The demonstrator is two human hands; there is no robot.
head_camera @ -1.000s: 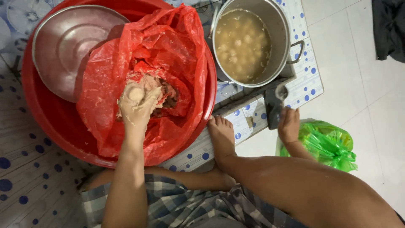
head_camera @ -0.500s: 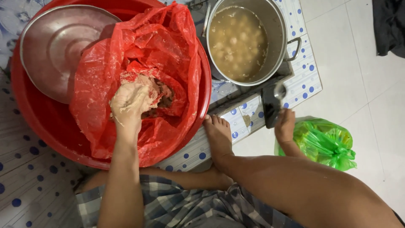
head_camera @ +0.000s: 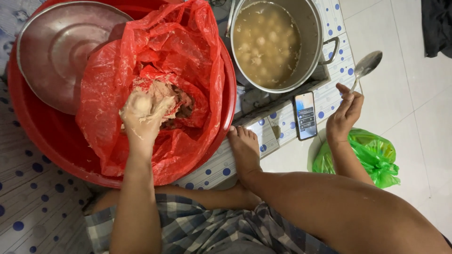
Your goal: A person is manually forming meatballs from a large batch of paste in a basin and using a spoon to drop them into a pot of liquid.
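The meat paste (head_camera: 165, 101), a pale pinkish-brown lump, lies in the middle left of the frame inside a crumpled red plastic bag (head_camera: 188, 56) that is opened out and smeared with the same paste. The left hand (head_camera: 141, 115) is sunk into the lump, coated all over, its fingers curled together around a gob of paste. The bag sits in a wide red basin (head_camera: 42, 141) that fills the left of the frame; a shallow metal bowl (head_camera: 56, 51) leans in the basin at the upper left, its rim tucked under the bag's edge.

At the top centre stands a tall steel pot (head_camera: 313, 28) with side handles, holding cloudy brownish broth (head_camera: 266, 42) in which many pale round balls float. The pot rests on a low stove, mostly hidden under it, on a white mat with blue dots (head_camera: 278, 127).

The right hand (head_camera: 346, 115), right of centre, holds a metal spoon (head_camera: 365, 66) by its handle, fingers pinched on it, with the spoon's bowl pointing to the upper right above the white tiled floor (head_camera: 414, 117). A phone (head_camera: 305, 115) with its screen lit lies on the mat just left of that hand, below the pot. A knotted green plastic bag (head_camera: 372, 157) sits on the floor at the lower right, beside the right forearm; its contents are hidden. The person's bare foot (head_camera: 245, 150) rests on the mat's edge, close against the basin's rim.
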